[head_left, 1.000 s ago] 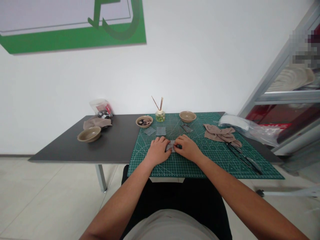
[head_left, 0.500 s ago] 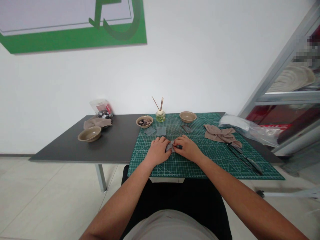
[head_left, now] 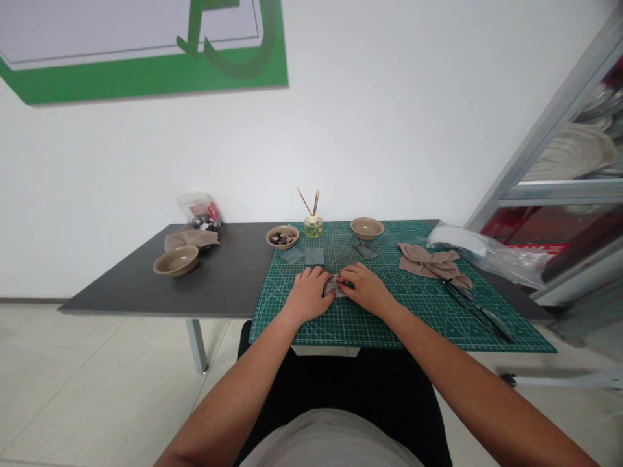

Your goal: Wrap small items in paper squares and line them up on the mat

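A small flat grey piece point(head_left: 333, 284) lies on the green cutting mat point(head_left: 331, 327) between my hands. My left hand point(head_left: 309, 295) rests over its left side, thumb and fingers closed on that edge. At its right side, the fingers of my right hand point(head_left: 366, 289) are pinched round a small dark stick-like thing point(head_left: 348, 284), mostly hidden by the fingers. Just beyond my hands are two grey translucent squares point(head_left: 314, 255) and a darker patterned piece point(head_left: 365, 250).
A bowl of dark and tan pieces point(head_left: 282, 238), a reed diffuser point(head_left: 313, 226) and another bowl point(head_left: 366, 227) stand at the back. To the right lie a brown cloth point(head_left: 428, 261), dark long-handled tools point(head_left: 479, 312) and a plastic bag point(head_left: 481, 250). A third bowl point(head_left: 176, 261) sits left.
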`<action>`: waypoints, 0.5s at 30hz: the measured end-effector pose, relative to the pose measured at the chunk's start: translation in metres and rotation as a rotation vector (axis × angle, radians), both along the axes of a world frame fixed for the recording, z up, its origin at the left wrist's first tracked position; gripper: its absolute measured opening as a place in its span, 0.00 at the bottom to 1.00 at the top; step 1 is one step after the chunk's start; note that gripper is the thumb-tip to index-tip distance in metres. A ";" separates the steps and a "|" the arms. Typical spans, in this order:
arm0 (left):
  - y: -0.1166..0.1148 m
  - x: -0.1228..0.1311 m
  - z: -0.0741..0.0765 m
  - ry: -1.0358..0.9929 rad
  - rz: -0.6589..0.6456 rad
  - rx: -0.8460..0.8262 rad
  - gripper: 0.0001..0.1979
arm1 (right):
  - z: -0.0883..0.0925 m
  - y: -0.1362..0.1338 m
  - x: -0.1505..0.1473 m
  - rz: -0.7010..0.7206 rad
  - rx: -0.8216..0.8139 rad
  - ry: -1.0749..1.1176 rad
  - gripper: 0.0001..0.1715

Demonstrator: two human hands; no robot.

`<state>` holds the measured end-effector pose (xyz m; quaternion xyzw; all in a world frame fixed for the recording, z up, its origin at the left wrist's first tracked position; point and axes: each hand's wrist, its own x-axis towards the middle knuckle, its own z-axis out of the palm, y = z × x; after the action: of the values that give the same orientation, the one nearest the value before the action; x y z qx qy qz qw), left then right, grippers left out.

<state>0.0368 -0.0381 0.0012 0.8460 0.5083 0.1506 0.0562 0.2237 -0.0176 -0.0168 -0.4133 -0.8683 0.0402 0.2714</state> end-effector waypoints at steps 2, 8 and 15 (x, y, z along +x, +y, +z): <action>0.000 0.000 0.000 0.001 0.000 0.004 0.15 | 0.000 0.000 0.000 0.034 -0.009 -0.005 0.05; 0.001 -0.001 -0.001 0.001 -0.015 0.020 0.15 | 0.000 0.001 -0.001 -0.013 -0.010 0.005 0.05; 0.001 0.000 0.000 0.017 -0.007 0.000 0.16 | 0.000 0.001 0.000 -0.028 -0.005 0.012 0.06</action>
<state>0.0364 -0.0373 0.0011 0.8491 0.5057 0.1433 0.0523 0.2242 -0.0163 -0.0172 -0.4258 -0.8607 0.0409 0.2762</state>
